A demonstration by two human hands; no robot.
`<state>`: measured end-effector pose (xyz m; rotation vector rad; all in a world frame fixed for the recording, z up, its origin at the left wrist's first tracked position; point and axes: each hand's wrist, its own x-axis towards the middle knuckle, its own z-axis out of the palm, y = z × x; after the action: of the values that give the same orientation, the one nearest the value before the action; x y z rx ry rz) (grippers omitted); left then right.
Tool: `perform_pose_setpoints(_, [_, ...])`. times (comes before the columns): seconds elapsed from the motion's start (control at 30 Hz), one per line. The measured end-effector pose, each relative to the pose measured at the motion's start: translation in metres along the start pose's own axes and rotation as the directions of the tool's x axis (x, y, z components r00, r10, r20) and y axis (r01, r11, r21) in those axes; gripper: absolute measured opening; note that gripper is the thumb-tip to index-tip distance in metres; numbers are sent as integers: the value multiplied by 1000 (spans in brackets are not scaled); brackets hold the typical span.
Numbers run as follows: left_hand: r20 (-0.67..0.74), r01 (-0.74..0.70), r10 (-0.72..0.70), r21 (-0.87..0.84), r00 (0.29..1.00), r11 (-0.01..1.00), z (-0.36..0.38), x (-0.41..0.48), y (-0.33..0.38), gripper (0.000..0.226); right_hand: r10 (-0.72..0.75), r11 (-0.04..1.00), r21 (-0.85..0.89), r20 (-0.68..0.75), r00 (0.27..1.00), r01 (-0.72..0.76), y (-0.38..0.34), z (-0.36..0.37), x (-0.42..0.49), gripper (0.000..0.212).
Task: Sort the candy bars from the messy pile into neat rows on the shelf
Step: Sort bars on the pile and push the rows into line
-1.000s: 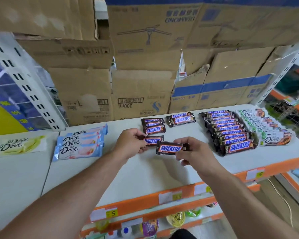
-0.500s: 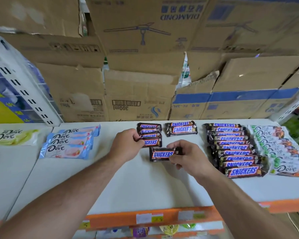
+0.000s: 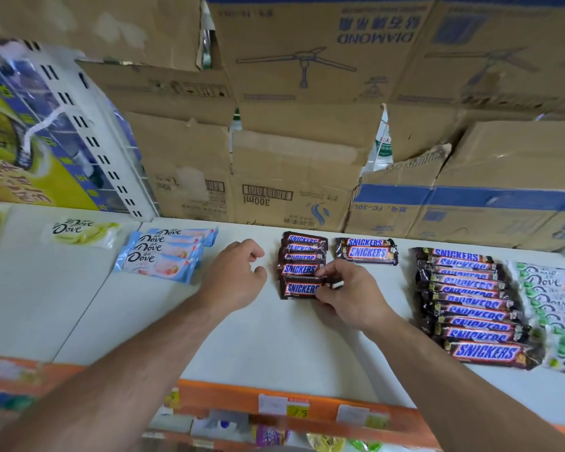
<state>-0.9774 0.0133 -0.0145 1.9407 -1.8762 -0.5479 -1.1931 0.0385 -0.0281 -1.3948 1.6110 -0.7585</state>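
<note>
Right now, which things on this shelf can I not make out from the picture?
Head view only:
Front Snickers bar: right end hidden under the right hand's fingers.
Green Dove bars: cut off by the right edge.
Price labels: blurred, mostly unreadable.
Goods on the lower shelf: blurred, partly hidden by the orange shelf edge.

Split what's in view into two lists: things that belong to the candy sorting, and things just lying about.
Job: front Snickers bar, pinched by right hand; left hand, empty; short Snickers row; Snickers pair; long Snickers row; blue Dove bars; green Dove bar; right-hand Dove row; shelf.
Lying about: cardboard boxes; price tags; lower-shelf goods.
</note>
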Motion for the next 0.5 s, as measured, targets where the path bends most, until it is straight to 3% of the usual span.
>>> perform_pose_setpoints(0.27, [5, 32, -32, -80, 999, 996, -7, -9, -16, 22, -127, 963, -247, -69, 989, 106, -11, 7, 8, 19])
perform_pose_setpoints(0.5, [15, 16, -15, -51, 1000, 999, -10, -12, -18, 23, -125, 895, -443, -136, 983, 53, -15, 15, 8, 20])
